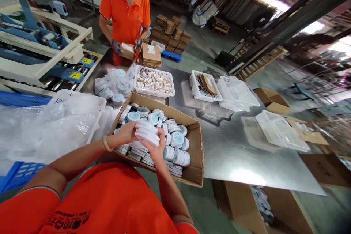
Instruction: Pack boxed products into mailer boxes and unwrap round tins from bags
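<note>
Between my two hands is a stack of round white tins (pixel 147 132), held above an open cardboard box (pixel 196 150). My left hand (pixel 129 132) grips the stack's left end, and my right hand (pixel 157 147) closes on its right end and underside. The box is filled with many similar round tins (pixel 177 139), some lying flat with pale blue labels up, others standing on edge in rows. Just beyond the box, more round tins in clear plastic bags (pixel 116 84) are piled on the metal table (pixel 225 157).
A white basket (pixel 155 93) of small bottles stands behind the box. Another white basket (pixel 205 97) holds brown packets, near clear trays (pixel 238 93). At left is a basket (pixel 95 124) of plastic bags. Across the table, a person in orange (pixel 126 11) handles brown packets.
</note>
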Motion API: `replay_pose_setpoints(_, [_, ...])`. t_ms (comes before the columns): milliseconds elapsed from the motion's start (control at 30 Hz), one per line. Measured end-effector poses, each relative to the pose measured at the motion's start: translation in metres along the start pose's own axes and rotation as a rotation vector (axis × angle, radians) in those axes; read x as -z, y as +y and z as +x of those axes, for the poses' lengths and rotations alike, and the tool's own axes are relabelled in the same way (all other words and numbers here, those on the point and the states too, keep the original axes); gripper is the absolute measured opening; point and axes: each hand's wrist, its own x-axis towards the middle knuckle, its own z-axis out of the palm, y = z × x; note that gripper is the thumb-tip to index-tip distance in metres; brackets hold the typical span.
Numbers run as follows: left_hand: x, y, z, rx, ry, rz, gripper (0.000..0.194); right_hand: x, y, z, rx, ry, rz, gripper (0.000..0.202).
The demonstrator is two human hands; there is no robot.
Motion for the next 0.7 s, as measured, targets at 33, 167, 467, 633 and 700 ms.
replay_pose_setpoints(33, [0.000, -0.001, 0.000, 0.018, -0.013, -0.007, 0.028, 0.001, 0.005, -0.001, 0.052, -0.007, -0.054, 0.068])
replay_pose_setpoints(167, [-0.007, 0.001, -0.001, 0.069, 0.054, -0.026, 0.058, 0.012, 0.016, 0.007, 0.234, -0.068, -0.297, 0.056])
replay_pose_setpoints(467, [-0.015, 0.027, 0.005, 0.061, 0.042, 0.063, 0.079, -0.008, 0.005, 0.027, 0.271, -0.223, -0.935, 0.051])
replay_pose_setpoints(633, [-0.002, 0.033, 0.026, 0.036, 0.097, 0.051, 0.075, -0.021, -0.013, 0.058, 0.293, -0.248, -0.879, 0.044])
replay_pose_setpoints(700, [0.024, 0.023, 0.046, 0.050, 0.120, 0.018, 0.077, -0.012, -0.024, 0.071, 0.380, -0.113, -0.794, 0.050])
